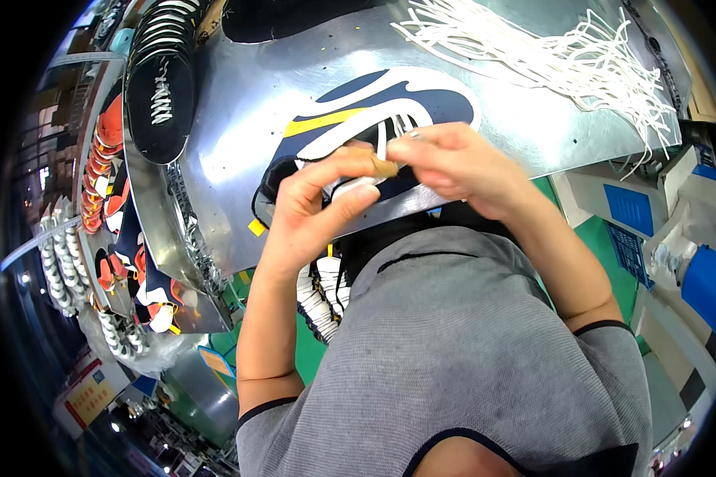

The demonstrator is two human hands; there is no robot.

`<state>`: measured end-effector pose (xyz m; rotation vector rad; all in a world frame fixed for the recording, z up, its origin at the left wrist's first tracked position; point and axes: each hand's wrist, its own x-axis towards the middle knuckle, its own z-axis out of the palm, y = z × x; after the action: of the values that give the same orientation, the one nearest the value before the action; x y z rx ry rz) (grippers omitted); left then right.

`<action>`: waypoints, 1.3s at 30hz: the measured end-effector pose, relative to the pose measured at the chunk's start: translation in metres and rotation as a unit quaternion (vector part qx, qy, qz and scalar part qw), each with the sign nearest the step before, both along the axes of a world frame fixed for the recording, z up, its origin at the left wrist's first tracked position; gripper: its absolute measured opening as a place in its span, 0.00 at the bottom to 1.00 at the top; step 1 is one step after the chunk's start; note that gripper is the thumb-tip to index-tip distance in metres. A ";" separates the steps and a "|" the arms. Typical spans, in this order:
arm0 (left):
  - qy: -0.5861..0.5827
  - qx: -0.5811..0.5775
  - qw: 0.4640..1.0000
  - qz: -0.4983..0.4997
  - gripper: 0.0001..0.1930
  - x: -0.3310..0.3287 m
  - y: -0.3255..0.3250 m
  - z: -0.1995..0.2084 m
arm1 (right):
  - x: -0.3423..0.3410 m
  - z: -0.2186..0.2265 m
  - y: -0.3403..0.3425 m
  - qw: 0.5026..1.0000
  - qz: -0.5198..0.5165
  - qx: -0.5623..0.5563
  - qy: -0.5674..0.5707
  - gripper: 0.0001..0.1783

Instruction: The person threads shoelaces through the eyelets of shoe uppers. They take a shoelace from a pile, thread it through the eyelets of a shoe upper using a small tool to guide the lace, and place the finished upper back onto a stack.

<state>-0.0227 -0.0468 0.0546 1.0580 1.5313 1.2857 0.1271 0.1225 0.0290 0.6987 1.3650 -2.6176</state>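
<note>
item: upper [324, 121], navy/white w/ yellow stripe. loc.: on metal surface [219, 195], close to near edge, in front of the wearer. toe end points r., opening toward l.; small yellow tab [256, 228] at l. end.

l. hand [322, 199]: over the upper's opening, fingers bent, thumb apart from index; tan cover [385, 168] at a fingertip. can't tell if it grips anything, blur.

r. hand [465, 167]: fingers curled, tips drawn tog. beside l. fingertips, next to white lace [382, 140] at the upper's eyelet area. grip on lace can't be confirmed, also blur.

surroundings: loose bundle of white laces [541, 60] at far r. of surface, some ends hanging over the edge. black piece [282, 20] at far side, partly cut off by view. stack of black uppers [155, 131] w/ white lacing along l. side. beyond, further l., orange uppers [95, 183] in a row. blue bins [628, 208] to r., below surface level. wearer's shirt [453, 342] grey w/ dark trim.
</note>
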 end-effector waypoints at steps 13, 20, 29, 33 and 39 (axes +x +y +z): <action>0.409 -0.044 0.910 0.060 0.14 0.001 0.001 -0.013 | 0.036 -0.003 -0.021 0.979 0.043 0.184 0.080 0.14; 0.362 -0.100 0.924 0.076 0.12 -0.002 0.009 -0.008 | 0.025 0.023 -0.012 0.992 0.066 -0.100 0.040 0.16; 0.315 -0.072 0.946 0.040 0.13 0.003 0.017 0.005 | -0.013 -0.014 0.002 0.985 -0.075 -0.147 0.050 0.18; 0.319 -0.104 0.941 0.048 0.13 -0.002 0.014 -0.002 | -0.003 -0.015 0.007 0.951 -0.035 -0.284 0.115 0.18; 0.283 -0.112 0.952 0.018 0.14 0.001 0.016 0.001 | -0.002 -0.023 -0.002 0.984 -0.060 -0.157 0.061 0.18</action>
<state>-0.0217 -0.0312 0.0559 1.3191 2.0737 0.8326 0.1254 0.1202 0.0063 0.5994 0.9236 -2.9208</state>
